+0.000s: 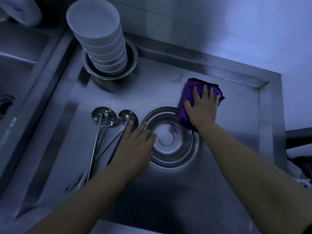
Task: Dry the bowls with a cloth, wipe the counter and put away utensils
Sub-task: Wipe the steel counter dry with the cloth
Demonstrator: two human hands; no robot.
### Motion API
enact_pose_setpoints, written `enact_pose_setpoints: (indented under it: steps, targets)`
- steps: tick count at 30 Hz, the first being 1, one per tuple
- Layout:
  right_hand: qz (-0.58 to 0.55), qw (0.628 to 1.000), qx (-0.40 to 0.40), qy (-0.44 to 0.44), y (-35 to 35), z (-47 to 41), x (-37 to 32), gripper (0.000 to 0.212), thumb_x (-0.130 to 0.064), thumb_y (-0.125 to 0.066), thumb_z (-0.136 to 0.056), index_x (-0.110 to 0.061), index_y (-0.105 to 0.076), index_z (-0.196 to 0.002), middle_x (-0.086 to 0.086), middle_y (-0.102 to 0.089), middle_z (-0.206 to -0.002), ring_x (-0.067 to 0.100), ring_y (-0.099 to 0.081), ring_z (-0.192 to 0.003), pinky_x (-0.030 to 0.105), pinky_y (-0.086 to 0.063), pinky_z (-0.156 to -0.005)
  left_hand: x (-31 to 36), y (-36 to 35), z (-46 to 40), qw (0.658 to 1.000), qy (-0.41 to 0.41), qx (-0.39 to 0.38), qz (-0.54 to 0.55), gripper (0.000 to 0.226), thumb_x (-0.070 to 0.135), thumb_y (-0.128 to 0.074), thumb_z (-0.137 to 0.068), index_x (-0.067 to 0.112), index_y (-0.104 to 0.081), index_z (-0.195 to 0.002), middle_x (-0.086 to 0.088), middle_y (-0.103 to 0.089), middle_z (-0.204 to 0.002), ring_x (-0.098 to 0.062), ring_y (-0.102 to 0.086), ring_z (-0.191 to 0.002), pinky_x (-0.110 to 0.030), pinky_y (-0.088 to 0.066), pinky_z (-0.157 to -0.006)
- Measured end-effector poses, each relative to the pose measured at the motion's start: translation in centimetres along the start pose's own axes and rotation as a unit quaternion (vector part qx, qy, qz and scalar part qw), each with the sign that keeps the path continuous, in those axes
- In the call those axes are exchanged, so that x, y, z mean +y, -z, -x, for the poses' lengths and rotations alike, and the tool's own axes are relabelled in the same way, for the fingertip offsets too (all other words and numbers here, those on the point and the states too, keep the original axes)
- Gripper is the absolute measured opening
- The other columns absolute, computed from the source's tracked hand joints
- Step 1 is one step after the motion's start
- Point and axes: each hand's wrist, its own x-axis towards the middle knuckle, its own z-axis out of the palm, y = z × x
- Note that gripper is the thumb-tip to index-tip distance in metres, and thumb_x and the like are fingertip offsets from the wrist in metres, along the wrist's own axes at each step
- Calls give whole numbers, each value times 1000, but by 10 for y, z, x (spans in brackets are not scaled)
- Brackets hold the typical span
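Note:
A purple cloth (190, 89) lies flat on the steel counter (228, 149), pressed down under my right hand (201, 107) with fingers spread. A shallow steel bowl (172, 142) sits in the middle of the counter; the cloth's near edge overlaps its rim. My left hand (135, 146) rests on the bowl's left rim, fingers together and flat. Two steel ladles (103, 116) lie left of the bowl, handles pointing toward me, partly under my left hand. A tall stack of white bowls (99, 36) stands in another steel bowl (131, 65) at the back.
A sink basin (15, 78) lies to the left beyond a raised ridge. The counter has a raised lip (270, 115) along its right and back sides. A tiled wall (219, 22) rises behind. Dark objects (300, 157) sit off the right edge.

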Motion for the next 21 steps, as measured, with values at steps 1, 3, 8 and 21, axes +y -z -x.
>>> enact_pose_setpoints:
  steps: [1, 3, 8, 21]
  targets:
    - [2, 1000, -5, 11, 0, -11, -14, 70, -57, -35, -90, -25, -21, -150, 15, -13, -158, 35, -6, -145, 54, 2, -116, -1, 0, -1, 1000, 13, 9, -2, 54, 28, -79, -62, 12, -67, -113, -11, -66, -114, -31, -55, -121, -59, -37, -102]
    - [8, 999, -14, 44, -1, -28, -49, 74, -62, -33, -88, -26, -18, -151, 15, -11, -159, 35, -4, -145, 57, 3, -114, -3, 0, 0, 999, 36, 26, -3, 50, 26, -77, -64, 12, -67, -111, -11, -67, -113, -31, -55, -120, -58, -36, -104]
    - [1, 988, -8, 155, -9, -37, -136, 76, -62, -30, -87, -24, -17, -151, 15, -11, -158, 37, -3, -145, 60, 3, -114, -6, -2, 4, 997, 72, 34, 11, 39, 18, -72, -68, 13, -69, -106, -10, -68, -110, -30, -53, -123, -54, -33, -108]
    - [-14, 990, 16, 136, -6, -21, -21, 68, -51, -38, -90, -25, -21, -151, 14, -19, -157, 32, -10, -145, 51, -2, -117, 21, -3, 20, 994, 101, 29, 16, 37, 20, -71, -67, 13, -70, -103, -9, -68, -105, -32, -57, -116, -54, -38, -103]
